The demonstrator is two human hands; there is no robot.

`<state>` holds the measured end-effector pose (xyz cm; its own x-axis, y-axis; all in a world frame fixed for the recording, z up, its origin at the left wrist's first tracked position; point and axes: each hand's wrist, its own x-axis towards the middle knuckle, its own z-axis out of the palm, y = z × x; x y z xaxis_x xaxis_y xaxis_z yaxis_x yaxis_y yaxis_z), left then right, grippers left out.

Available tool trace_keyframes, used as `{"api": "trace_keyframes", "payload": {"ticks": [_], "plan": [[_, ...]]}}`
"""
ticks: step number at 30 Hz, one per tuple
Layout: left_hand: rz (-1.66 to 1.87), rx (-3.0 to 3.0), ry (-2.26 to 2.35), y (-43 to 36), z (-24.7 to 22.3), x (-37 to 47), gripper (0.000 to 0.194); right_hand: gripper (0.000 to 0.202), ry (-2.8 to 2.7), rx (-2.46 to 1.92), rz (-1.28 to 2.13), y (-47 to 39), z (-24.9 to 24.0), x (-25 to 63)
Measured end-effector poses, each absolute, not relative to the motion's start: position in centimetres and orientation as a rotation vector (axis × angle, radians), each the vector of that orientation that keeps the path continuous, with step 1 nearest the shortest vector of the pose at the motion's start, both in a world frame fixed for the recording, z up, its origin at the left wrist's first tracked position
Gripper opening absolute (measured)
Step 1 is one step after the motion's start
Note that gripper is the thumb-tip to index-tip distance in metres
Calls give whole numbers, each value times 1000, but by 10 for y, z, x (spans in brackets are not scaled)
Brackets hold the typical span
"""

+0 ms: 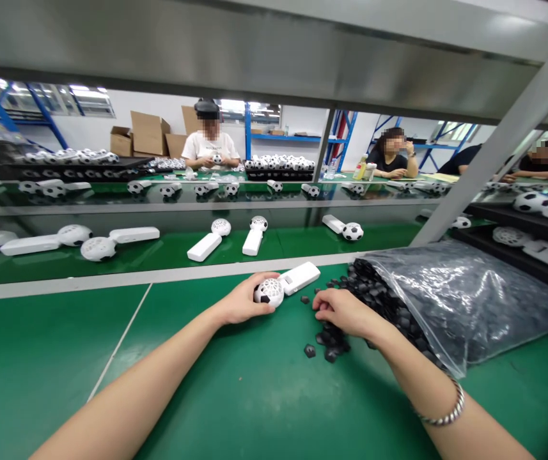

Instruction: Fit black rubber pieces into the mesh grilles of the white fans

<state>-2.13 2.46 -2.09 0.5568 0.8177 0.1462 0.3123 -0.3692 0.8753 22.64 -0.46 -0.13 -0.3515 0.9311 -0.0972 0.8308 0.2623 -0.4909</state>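
Observation:
My left hand (247, 299) is wrapped round the ball end of a white handheld unit (301, 277), whose head is a black-and-white football with a vented face; its white handle points up and to the right. My right hand (339, 310) has its fingers curled together at the left edge of a pile of small black pentagonal pieces (374, 287). Whether anything is between those fingers is hidden. A few loose black pieces (309, 351) lie on the green table between and below the hands. The pile spills from a clear plastic bag (475, 300).
Beyond the table's pale edge, a green conveyor (172, 252) carries several similar units. Black trays (508, 246) with more units stand at the right. A slanted metal post (489, 147) rises behind the bag, under an overhead shelf (254, 57). Several people sit across the line.

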Motion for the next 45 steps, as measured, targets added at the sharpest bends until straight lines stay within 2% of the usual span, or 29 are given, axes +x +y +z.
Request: {"api": "trace_keyframes", "payload": {"ticks": [10, 18, 25, 32, 34, 42, 45], "plan": [[686, 1846, 856, 30, -22, -23, 61, 16, -2313, -1369, 604, -9, 3, 220], [692, 1797, 861, 32, -23, -24, 61, 22, -2034, -1122, 900, -11, -8, 202], [611, 1663, 743, 29, -18, -23, 63, 16, -2120, -999, 498, -10, -7, 198], [614, 1641, 733, 29, -21, -22, 64, 17, -2035, -995, 567, -12, -9, 194], [615, 1643, 738, 28, -20, -22, 63, 14, -2092, -939, 525, -12, -9, 194], [643, 1854, 869, 21, -16, -11, 67, 23, -2347, -739, 335, -8, -13, 190], [706, 1939, 974, 18, -18, -4, 61, 18, -2325, -731, 371, -7, -15, 186]]}}
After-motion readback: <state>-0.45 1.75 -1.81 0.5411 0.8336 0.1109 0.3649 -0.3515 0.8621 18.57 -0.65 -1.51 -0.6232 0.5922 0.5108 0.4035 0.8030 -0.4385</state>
